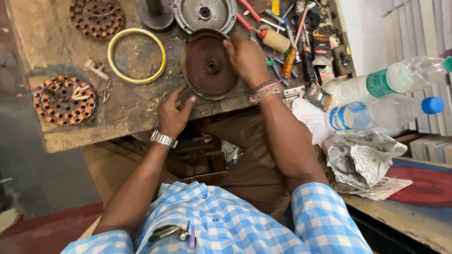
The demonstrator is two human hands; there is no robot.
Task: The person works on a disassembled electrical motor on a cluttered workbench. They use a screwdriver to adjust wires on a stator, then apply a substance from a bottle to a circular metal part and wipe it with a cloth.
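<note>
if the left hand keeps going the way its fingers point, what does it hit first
Probably the rim of the brown disc: the left hand points up and right at its lower edge, with fingertips almost touching it.

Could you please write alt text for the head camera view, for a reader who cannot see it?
Seen from above, a person's right hand rests on the top rim of a round brown metal cover on a worn wooden workbench, while the left hand touches its lower edge. Two copper-wound coils, a yellow ring, scattered tools and plastic bottles surround it.
</note>
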